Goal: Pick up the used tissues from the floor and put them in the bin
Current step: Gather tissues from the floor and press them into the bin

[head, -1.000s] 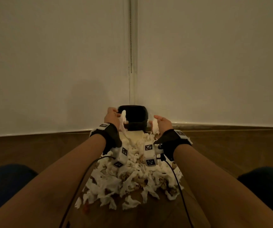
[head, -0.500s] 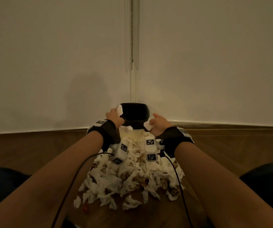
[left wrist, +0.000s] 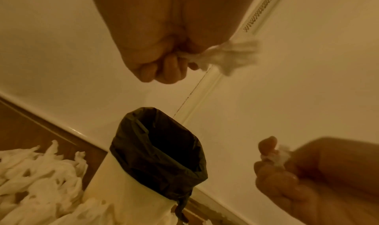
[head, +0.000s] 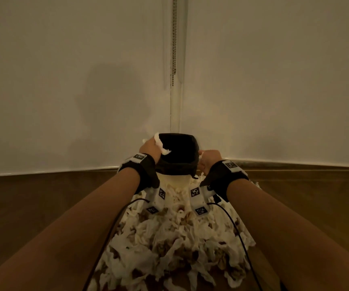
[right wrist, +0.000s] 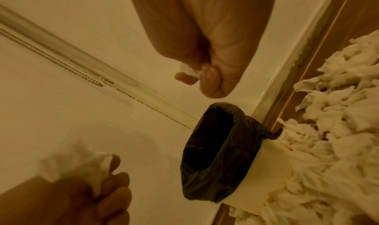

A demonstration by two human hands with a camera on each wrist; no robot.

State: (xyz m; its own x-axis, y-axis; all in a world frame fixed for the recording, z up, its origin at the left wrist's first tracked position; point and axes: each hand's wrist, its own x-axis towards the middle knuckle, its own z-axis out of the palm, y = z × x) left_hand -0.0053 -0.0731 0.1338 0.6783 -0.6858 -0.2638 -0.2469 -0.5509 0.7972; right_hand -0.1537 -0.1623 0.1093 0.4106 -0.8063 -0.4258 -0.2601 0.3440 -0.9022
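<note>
A small white bin (head: 176, 179) with a black liner (head: 177, 150) stands on the floor against the wall. A big pile of crumpled white tissues (head: 175, 244) lies in front of it. My left hand (head: 149, 149) is at the bin's left rim and grips a white tissue (head: 161, 144) that hangs over the opening. In the left wrist view that tissue (left wrist: 227, 56) sticks out of the curled fingers (left wrist: 164, 73). My right hand (head: 208, 159) is at the bin's right rim and pinches a small tissue (right wrist: 190, 69) between thumb and fingers.
White roller blinds (head: 64, 80) with a bead chain (head: 174, 38) rise right behind the bin. The wooden floor (head: 43, 202) spreads left and right. Black wrist straps with tagged camera mounts and cables sit on both forearms.
Both hands have risen from the top of the pile to the bin's rim, each carrying its tissue. The camera has come closer to the bin.
</note>
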